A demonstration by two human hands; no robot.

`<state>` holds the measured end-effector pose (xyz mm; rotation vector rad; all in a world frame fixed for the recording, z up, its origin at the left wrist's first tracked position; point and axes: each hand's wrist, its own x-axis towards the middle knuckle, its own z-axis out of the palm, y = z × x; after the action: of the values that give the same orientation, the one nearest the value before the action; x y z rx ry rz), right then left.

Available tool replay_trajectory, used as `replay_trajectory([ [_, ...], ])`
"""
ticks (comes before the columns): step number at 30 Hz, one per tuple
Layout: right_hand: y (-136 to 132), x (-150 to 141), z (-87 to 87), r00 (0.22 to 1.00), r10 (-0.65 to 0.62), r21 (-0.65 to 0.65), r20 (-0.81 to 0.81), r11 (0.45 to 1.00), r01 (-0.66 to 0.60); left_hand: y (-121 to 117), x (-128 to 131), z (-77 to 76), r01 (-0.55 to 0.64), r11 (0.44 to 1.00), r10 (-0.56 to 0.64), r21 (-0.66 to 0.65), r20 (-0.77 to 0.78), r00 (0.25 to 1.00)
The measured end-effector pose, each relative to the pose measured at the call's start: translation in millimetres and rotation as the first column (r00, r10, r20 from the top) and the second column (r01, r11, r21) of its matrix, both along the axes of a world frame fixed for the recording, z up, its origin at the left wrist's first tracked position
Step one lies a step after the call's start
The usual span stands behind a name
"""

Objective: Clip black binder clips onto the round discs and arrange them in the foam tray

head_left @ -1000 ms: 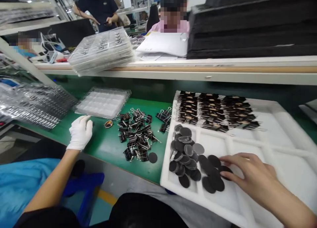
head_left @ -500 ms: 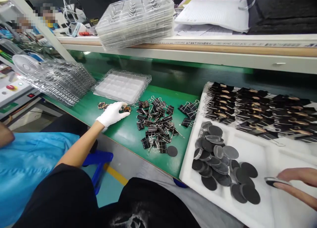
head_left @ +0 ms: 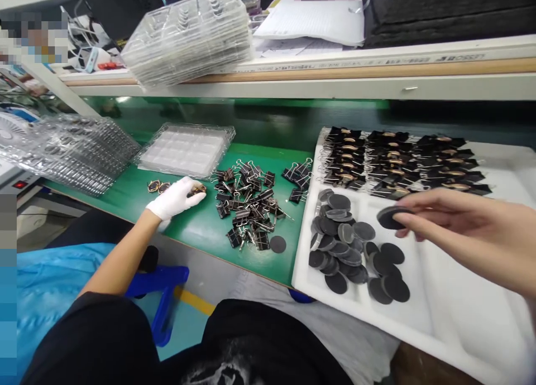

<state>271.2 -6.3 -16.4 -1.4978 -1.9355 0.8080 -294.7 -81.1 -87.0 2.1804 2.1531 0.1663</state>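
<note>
My left hand (head_left: 175,198), in a white glove, rests on the green table with its fingers closed over a small copper coil (head_left: 196,190); two more coils (head_left: 158,186) lie just to its left. My bare right hand (head_left: 460,231) hovers above the white foam tray (head_left: 452,312) and pinches one black round pad (head_left: 388,217) between thumb and fingers. Below it a heap of black round pads (head_left: 349,251) lies in the tray's near left compartment. A pile of black binder clips (head_left: 247,206) sits on the table between my hands.
Rows of clipped black parts (head_left: 397,159) fill the tray's far compartments. A clear blister tray (head_left: 186,149) lies behind the clips, with stacks of clear trays at left (head_left: 71,150) and on the shelf (head_left: 188,36). One loose pad (head_left: 277,244) sits near the table edge. People stand beyond the shelf.
My right hand has lifted a black pad out of the tray and carried it up and left. My left hand stays closed on the coil, and the view has shifted a little.
</note>
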Motion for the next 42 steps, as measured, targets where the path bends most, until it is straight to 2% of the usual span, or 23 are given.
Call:
replay_trajectory([
  [3,-3.3,-15.0,7.1,0.973,0.085,-0.173,-0.217,0.977,-0.124,4.1,9.4,28.7,-0.110,0.979,0.080,0.174,0.173,0.982],
  [5,-3.8,-26.3,8.4,0.920,0.094,-0.241,-0.381,0.950,-0.197,10.5,31.8,53.8,-0.063,0.959,0.003,0.276,0.214,0.977],
  [7,-2.4,-41.0,7.0,0.839,0.057,-0.331,-0.541,0.903,-0.275,21.2,69.4,77.7,0.122,0.940,-0.177,0.317,0.151,0.973],
  [9,-0.3,-57.7,2.5,0.756,-0.027,-0.408,-0.655,0.853,-0.324,36.0,118.3,94.0,0.351,0.884,-0.383,0.308,0.050,0.922],
  [10,0.6,-65.7,-1.0,0.721,-0.068,-0.420,-0.690,0.848,-0.322,44.5,144.5,98.0,0.469,0.845,-0.482,0.256,-0.014,0.876],
  [11,1.1,-72.7,-5.4,0.690,-0.094,-0.398,-0.718,0.868,-0.296,53.3,170.3,99.1,0.564,0.800,-0.562,0.207,-0.071,0.824],
  [12,1.3,-78.0,-10.5,0.661,-0.098,-0.333,-0.744,0.912,-0.240,62.0,194.4,97.4,0.603,0.768,-0.589,0.215,-0.129,0.797],
  [14,0.9,-82.5,-22.2,0.645,-0.013,-0.082,-0.764,0.994,-0.077,76.9,234.4,88.5,0.669,0.698,-0.620,0.255,-0.252,0.743],
  [15,0.5,-81.6,-28.4,0.672,0.067,0.082,-0.738,0.997,-0.009,82.6,249.3,82.9,0.698,0.658,-0.635,0.283,-0.289,0.716],
  [16,0.1,-78.9,-34.4,0.721,0.156,0.253,-0.675,0.967,0.028,86.7,260.5,77.5,0.723,0.617,-0.651,0.311,-0.316,0.690],
  [17,0.0,-75.0,-40.1,0.777,0.237,0.408,-0.583,0.913,0.028,89.5,268.2,72.9,0.744,0.576,-0.668,0.340,-0.329,0.667],
  [19,0.3,-66.3,-49.6,0.863,0.351,0.630,-0.364,0.775,-0.049,91.8,275.3,66.8,0.762,0.509,-0.693,0.401,-0.335,0.639],
  [21,0.7,-60.1,-56.0,0.895,0.403,0.743,-0.189,0.655,-0.139,91.9,275.0,64.1,0.764,0.464,-0.699,0.448,-0.345,0.626],
  [22,0.6,-58.7,-57.9,0.897,0.422,0.766,-0.132,0.618,-0.178,91.9,273.4,63.4,0.765,0.449,-0.697,0.462,-0.354,0.623],
  [24,-1.1,-59.6,-59.1,0.882,0.467,0.768,-0.065,0.588,-0.255,91.9,269.7,61.8,0.770,0.432,-0.691,0.469,-0.376,0.617],
  [26,-4.7,-63.7,-57.7,0.860,0.503,0.711,-0.082,0.635,-0.303,91.7,267.0,59.4,0.779,0.429,-0.690,0.457,-0.391,0.609],
  [28,-9.3,-68.8,-54.7,0.859,0.461,0.563,-0.223,0.781,-0.272,90.8,266.3,56.4,0.783,0.447,-0.694,0.433,-0.384,0.609],
  [30,-13.0,-73.0,-51.7,0.851,0.292,0.293,-0.436,0.940,-0.173,89.1,267.9,54.2,0.777,0.490,-0.704,0.394,-0.347,0.620],
  [31,-14.0,-74.5,-50.4,0.832,0.181,0.124,-0.525,0.983,-0.136,88.0,269.3,53.7,0.772,0.518,-0.714,0.369,-0.312,0.627],
  [33,-14.2,-76.0,-48.6,0.773,-0.017,-0.179,-0.634,0.976,-0.126,86.0,272.7,54.0,0.755,0.577,-0.733,0.311,-0.212,0.647],
  [35,-12.6,-75.9,-47.5,0.724,-0.142,-0.351,-0.675,0.925,-0.145,84.4,275.6,55.7,0.723,0.634,-0.725,0.275,-0.116,0.679],
  [38,-9.3,-74.9,-46.6,0.669,-0.257,-0.430,-0.698,0.897,-0.104,83.4,277.9,58.3,0.665,0.692,-0.673,0.281,-0.081,0.735],
  [42,-6.9,-74.2,-46.3,0.630,-0.316,-0.449,-0.710,0.892,-0.059,83.5,278.3,57.0,0.655,0.695,-0.669,0.298,-0.067,0.740],
])
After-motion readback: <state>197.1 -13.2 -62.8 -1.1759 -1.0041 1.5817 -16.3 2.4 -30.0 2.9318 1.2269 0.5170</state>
